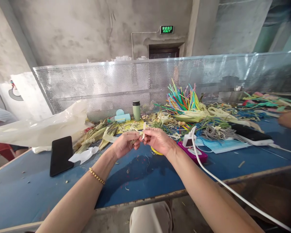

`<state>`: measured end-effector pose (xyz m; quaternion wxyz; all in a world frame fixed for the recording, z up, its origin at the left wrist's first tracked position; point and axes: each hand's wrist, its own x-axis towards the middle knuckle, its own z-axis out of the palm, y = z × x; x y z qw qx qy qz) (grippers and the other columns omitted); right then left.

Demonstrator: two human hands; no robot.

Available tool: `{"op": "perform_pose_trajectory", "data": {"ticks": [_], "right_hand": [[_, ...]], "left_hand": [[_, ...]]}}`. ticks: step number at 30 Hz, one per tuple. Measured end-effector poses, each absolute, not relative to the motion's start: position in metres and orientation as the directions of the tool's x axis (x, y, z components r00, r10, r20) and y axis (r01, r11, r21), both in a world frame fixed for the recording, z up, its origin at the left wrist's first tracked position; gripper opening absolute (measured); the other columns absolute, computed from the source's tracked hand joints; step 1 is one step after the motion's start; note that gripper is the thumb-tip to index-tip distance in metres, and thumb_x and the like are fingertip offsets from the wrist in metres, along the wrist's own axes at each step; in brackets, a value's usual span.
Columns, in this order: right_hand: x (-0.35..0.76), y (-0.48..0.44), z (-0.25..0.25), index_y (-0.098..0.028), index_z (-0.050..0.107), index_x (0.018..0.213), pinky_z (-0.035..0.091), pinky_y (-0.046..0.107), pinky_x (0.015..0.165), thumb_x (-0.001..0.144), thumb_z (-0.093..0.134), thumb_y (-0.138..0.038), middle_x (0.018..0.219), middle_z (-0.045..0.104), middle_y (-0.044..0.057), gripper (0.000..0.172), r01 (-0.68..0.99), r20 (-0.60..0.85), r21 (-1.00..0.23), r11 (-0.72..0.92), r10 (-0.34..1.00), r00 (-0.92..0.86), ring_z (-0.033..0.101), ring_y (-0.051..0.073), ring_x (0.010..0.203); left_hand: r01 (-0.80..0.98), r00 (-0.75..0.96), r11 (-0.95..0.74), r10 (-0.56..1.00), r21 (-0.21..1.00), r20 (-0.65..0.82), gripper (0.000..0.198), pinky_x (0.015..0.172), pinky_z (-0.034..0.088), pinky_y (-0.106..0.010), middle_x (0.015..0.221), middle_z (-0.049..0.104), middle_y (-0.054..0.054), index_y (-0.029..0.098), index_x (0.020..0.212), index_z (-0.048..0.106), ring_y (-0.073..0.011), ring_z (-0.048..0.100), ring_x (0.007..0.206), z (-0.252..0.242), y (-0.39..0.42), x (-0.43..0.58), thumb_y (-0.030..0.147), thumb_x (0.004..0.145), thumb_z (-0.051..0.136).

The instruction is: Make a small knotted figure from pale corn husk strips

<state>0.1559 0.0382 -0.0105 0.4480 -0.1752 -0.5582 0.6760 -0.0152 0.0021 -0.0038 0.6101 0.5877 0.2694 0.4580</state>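
Observation:
Over the middle of the blue table, my left hand (126, 144) and my right hand (158, 139) meet fingertip to fingertip. Both are closed in a pinch on a small pale strip of husk (143, 133), which sticks up between the fingers. Part of the strip is hidden by the fingers. A gold bead bracelet (97, 176) circles my left wrist. Just beyond the hands lie loose husk scraps and a yellow sheet (133, 125). A yellow ring (156, 151) shows partly below my right hand.
On the blue table (126, 181) are a black phone (61, 156), white scrap (83, 155), green bottle (136, 111), colored stems (183, 98), purple power strip (195, 154) with a white cable, blue mask (220, 145) and power bank (251, 134). Another person's hand (290, 120) is at right.

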Motion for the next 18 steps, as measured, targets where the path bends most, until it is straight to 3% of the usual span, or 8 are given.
{"op": "perform_pose_trajectory", "data": {"ticks": [3, 7, 10, 12, 15, 18], "right_hand": [[0.1557, 0.0374, -0.0082, -0.014, 0.063, 0.063, 0.042, 0.027, 0.063, 0.067, 0.076, -0.026, 0.058, 0.059, 0.0, 0.018, -0.481, 0.261, -0.876, -0.018, 0.822, -0.505, 0.054, 0.011, 0.058], [0.1555, 0.0376, -0.0093, -0.013, 0.064, 0.063, 0.041, 0.026, 0.059, 0.065, 0.076, -0.021, 0.058, 0.058, -0.001, 0.015, -0.532, 0.207, -0.844, -0.072, 0.871, -0.447, 0.052, 0.01, 0.056], [0.1559, 0.0385, -0.0102, -0.013, 0.064, 0.065, 0.039, 0.025, 0.056, 0.064, 0.077, -0.019, 0.062, 0.06, -0.001, 0.014, -0.542, 0.161, -0.833, -0.112, 0.888, -0.431, 0.049, 0.008, 0.053], [0.156, 0.0389, -0.0101, -0.013, 0.065, 0.067, 0.038, 0.025, 0.055, 0.064, 0.077, -0.021, 0.064, 0.062, 0.0, 0.015, -0.516, 0.16, -0.851, -0.098, 0.887, -0.433, 0.049, 0.007, 0.053], [0.1552, 0.0389, -0.0109, -0.014, 0.065, 0.069, 0.036, 0.025, 0.053, 0.063, 0.079, -0.025, 0.064, 0.062, 0.0, 0.018, -0.458, 0.186, -0.889, -0.03, 0.888, -0.42, 0.049, 0.008, 0.052], [0.1526, 0.0388, -0.014, -0.014, 0.066, 0.071, 0.036, 0.026, 0.051, 0.063, 0.079, -0.028, 0.064, 0.063, 0.0, 0.02, -0.412, 0.236, -0.91, 0.054, 0.883, -0.405, 0.05, 0.009, 0.05]], "left_hand": [[-0.162, 0.406, -0.275, 0.857, 0.948, 0.318, 0.02, 0.057, 0.037, -0.026, 0.06, 0.052, -0.001, 0.013, 0.074, 0.065, -0.0108, 0.046, 0.054, -0.0066, 0.0032, -0.0128, 0.033, 0.077, 0.068], [0.139, 0.28, -0.534, 0.829, 0.834, 0.484, 0.028, 0.057, 0.035, -0.025, 0.056, 0.052, 0.001, 0.015, 0.062, 0.061, -0.0109, 0.045, 0.053, -0.0115, 0.0074, -0.0087, 0.036, 0.08, 0.064], [0.321, 0.235, -0.574, 0.819, 0.754, 0.523, 0.028, 0.058, 0.034, -0.025, 0.056, 0.054, 0.0, 0.016, 0.06, 0.061, -0.0118, 0.046, 0.056, -0.0122, 0.0092, -0.0082, 0.032, 0.083, 0.059], [0.33, 0.207, -0.56, 0.828, 0.76, 0.521, 0.022, 0.061, 0.036, -0.024, 0.063, 0.06, -0.001, 0.016, 0.068, 0.067, -0.0131, 0.05, 0.061, -0.0105, 0.009, -0.0088, 0.032, 0.082, 0.061], [0.204, 0.183, -0.548, 0.835, 0.811, 0.518, 0.022, 0.07, 0.041, -0.026, 0.082, 0.069, -0.004, 0.015, 0.088, 0.073, -0.0165, 0.057, 0.075, -0.0065, 0.008, -0.0099, 0.034, 0.079, 0.065], [0.16, 0.16, -0.551, 0.833, 0.819, 0.53, 0.023, 0.075, 0.043, -0.028, 0.085, 0.071, -0.006, 0.014, 0.088, 0.074, -0.0184, 0.06, 0.078, -0.0046, 0.0084, -0.0102, 0.033, 0.076, 0.069]]}}
